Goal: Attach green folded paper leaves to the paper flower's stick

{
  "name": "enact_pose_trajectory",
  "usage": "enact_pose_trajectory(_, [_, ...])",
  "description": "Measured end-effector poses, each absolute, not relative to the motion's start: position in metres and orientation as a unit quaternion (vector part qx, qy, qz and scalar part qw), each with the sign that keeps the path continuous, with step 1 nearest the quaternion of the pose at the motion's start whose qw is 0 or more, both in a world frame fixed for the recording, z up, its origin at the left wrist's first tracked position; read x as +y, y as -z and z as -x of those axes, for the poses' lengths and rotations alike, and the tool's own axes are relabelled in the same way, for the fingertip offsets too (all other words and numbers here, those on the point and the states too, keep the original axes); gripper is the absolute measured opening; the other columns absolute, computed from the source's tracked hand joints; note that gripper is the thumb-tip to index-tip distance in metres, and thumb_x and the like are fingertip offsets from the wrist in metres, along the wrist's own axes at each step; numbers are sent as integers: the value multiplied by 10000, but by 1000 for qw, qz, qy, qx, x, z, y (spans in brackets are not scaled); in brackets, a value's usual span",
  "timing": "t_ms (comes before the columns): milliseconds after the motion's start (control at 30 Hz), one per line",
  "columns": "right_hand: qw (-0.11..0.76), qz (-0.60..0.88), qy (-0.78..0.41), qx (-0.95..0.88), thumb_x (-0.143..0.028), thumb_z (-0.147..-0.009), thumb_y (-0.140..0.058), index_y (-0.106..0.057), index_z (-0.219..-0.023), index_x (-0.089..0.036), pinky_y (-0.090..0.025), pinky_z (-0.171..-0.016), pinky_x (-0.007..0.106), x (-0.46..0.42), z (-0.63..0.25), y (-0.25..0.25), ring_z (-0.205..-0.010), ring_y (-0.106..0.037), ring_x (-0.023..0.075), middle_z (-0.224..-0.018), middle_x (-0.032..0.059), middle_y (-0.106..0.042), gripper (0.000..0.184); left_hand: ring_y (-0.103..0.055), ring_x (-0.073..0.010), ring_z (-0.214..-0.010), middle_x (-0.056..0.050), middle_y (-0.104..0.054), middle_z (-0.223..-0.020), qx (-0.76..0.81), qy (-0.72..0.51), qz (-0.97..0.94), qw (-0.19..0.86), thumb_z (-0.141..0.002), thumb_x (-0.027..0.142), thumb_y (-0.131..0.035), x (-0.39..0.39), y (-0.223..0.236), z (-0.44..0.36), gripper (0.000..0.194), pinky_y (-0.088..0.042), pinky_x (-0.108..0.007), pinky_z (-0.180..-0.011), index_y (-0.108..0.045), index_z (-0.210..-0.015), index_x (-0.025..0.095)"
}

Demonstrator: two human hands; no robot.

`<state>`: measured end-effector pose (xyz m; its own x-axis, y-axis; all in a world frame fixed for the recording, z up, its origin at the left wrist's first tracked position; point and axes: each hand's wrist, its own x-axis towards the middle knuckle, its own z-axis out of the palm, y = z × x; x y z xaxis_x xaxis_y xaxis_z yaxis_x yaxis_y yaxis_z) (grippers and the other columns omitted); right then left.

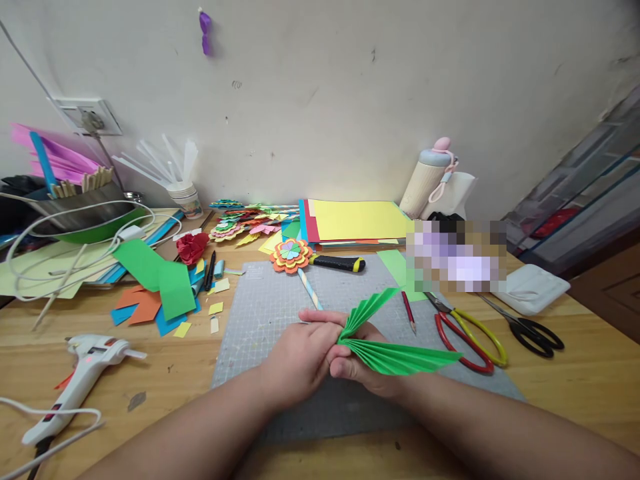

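Note:
Both hands meet over the grey cutting mat (260, 300). A green pleated paper (400, 357) is pinched at its folded middle, its two fanned halves spreading to the right. My left hand (305, 353) is closed at the fold, fingers pressed together. My right hand (363, 370) lies under and around the same paper, its thumb against the fold and partly hidden by the pleats. Just beyond the hands rests a layered paper flower (291, 255) on a blue-and-cream striped stick (309, 288), whose lower end the hands hide.
Right of the hands are a red pencil (409, 312), red-and-yellow-handled scissors (467, 340) and black scissors (535, 335). A black-and-yellow utility knife (340, 263) lies behind. At left are a white glue gun (83, 380) and green paper pieces (175, 290). Coloured sheets (357, 220) are stacked by the wall.

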<state>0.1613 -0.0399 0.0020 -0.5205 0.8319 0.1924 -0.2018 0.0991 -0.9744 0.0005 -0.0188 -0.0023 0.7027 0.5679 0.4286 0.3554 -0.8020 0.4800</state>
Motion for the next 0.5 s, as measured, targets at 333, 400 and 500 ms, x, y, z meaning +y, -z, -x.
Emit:
enact_pose_trajectory(333, [431,236,-660,-569,-474,-748,-654,-496,-1277,-243,-275,-1060,455,-51,-160,2,-1266,-398,251,-1269,100,-549,598,-627,-152,-635,-38,-664,-695,248,-384,-883,109,-929,349,-355,-28,1,-5,320,-470,-249,-593,-597,-852,154])
enact_pose_trajectory(400, [445,238,-669,-546,-453,-750,-663,-475,-1292,-263,-268,-1063,456,-52,-159,9,-1264,-404,243,-1271,96,-550,604,-614,-154,-596,-38,-653,-665,256,-387,-882,85,-933,338,-345,-30,0,-7,326,-458,-252,-562,-595,-846,147])
enact_pose_trajectory(500, [445,250,-663,-548,-455,-755,-656,-473,-1290,-280,-270,-1057,474,-51,-158,13,-1257,-413,247,-1276,97,-548,592,-586,-158,-556,-39,-629,-628,273,-381,-881,68,-938,329,-314,-31,1,-7,343,-436,-254,-521,-574,-802,151])
